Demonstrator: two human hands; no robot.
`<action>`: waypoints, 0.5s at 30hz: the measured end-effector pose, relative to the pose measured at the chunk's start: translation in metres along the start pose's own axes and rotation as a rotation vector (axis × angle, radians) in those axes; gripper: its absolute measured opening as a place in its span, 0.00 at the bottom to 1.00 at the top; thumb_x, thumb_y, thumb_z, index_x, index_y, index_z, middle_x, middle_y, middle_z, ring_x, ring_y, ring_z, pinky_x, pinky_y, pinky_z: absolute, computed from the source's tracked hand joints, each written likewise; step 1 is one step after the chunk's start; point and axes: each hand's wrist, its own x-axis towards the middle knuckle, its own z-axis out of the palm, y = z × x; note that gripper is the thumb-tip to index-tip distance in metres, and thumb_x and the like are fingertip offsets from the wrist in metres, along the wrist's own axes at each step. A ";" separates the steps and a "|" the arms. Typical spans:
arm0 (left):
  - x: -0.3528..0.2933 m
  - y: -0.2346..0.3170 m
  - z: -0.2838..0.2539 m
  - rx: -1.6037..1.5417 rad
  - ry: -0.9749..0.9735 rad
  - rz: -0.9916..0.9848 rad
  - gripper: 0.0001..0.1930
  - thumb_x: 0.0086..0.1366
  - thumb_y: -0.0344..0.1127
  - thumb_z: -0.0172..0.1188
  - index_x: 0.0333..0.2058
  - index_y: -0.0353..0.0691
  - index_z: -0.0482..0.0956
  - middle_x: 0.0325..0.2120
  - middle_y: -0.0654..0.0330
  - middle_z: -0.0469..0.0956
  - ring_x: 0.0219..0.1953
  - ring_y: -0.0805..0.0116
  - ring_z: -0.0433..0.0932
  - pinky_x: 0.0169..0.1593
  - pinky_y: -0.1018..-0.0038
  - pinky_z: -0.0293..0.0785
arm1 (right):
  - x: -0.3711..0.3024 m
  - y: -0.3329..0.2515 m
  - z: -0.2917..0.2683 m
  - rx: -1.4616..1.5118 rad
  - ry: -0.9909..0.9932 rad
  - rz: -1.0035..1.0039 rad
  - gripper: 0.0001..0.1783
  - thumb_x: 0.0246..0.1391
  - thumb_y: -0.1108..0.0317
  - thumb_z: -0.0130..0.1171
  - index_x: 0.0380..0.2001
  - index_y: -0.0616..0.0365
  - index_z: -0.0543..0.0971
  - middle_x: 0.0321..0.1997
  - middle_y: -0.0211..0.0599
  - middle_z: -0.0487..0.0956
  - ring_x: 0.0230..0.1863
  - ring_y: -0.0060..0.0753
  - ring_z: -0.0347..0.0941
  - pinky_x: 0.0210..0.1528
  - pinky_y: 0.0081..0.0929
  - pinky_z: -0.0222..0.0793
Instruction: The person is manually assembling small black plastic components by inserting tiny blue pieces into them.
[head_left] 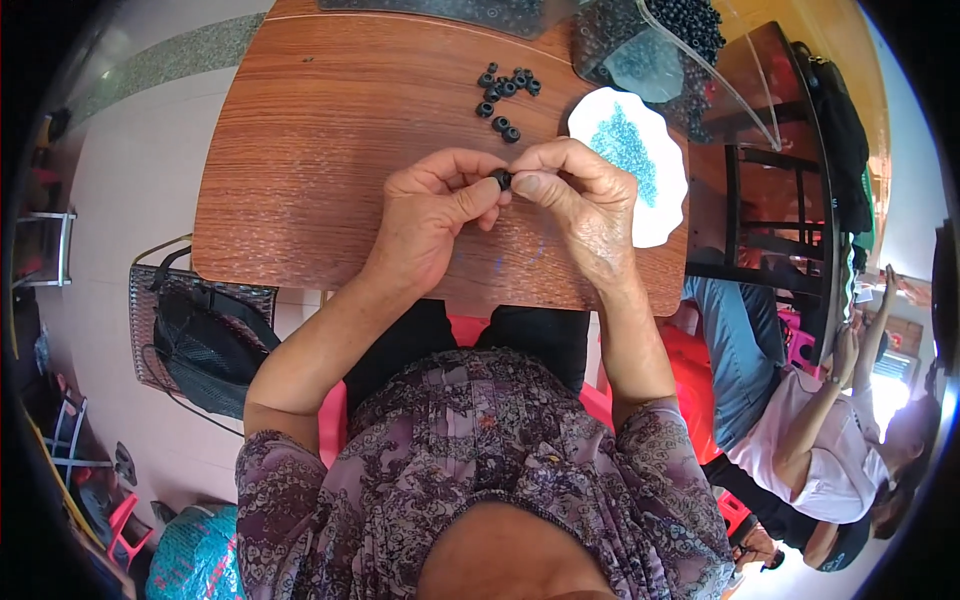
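Note:
Over the table, my left hand (425, 210) pinches a small black bead-like piece (500, 179) between thumb and fingers. My right hand (590, 200) meets it there, its thumb and forefinger pressed together against the piece's right side. Whatever else those right fingers hold is too small to make out. Beyond my hands lie several loose black pieces (510, 88), round with holes in them. To the right of them, a white scalloped plate (672, 205) bears a heap of tiny blue-green beads (625, 145).
A clear plastic container (640, 70) with many black pieces stands at the far right of the wooden table (300, 150). A dark tray (450, 8) lies along the far edge. On a chair at left rests a black bag (205, 335). Another person (815, 430) sits at right.

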 end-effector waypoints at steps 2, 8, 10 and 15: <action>-0.001 0.000 0.001 0.017 0.009 0.010 0.08 0.58 0.23 0.58 0.38 0.31 0.77 0.27 0.58 0.79 0.26 0.77 0.73 0.31 0.83 0.71 | 0.001 -0.001 0.000 0.075 0.004 0.075 0.03 0.50 0.82 0.56 0.29 0.66 0.77 0.28 0.35 0.78 0.29 0.20 0.74 0.33 0.18 0.71; -0.002 -0.003 0.002 0.071 0.032 0.036 0.07 0.57 0.23 0.59 0.36 0.32 0.78 0.26 0.61 0.78 0.24 0.79 0.73 0.30 0.84 0.70 | 0.002 -0.001 -0.001 0.147 0.021 0.188 0.05 0.47 0.78 0.62 0.30 0.65 0.78 0.25 0.30 0.78 0.26 0.18 0.70 0.32 0.15 0.66; -0.002 -0.002 0.003 0.098 0.048 0.058 0.07 0.57 0.23 0.60 0.36 0.32 0.78 0.26 0.62 0.78 0.24 0.79 0.72 0.29 0.84 0.70 | -0.003 -0.007 0.007 0.069 0.066 0.142 0.05 0.47 0.78 0.62 0.30 0.65 0.79 0.26 0.30 0.77 0.26 0.19 0.70 0.32 0.15 0.67; -0.002 -0.004 0.001 0.057 0.067 0.060 0.08 0.57 0.23 0.60 0.37 0.32 0.78 0.27 0.62 0.78 0.26 0.79 0.73 0.30 0.84 0.70 | -0.009 0.002 0.012 -0.541 0.091 -0.316 0.06 0.46 0.81 0.60 0.31 0.65 0.79 0.28 0.33 0.76 0.31 0.23 0.70 0.34 0.17 0.67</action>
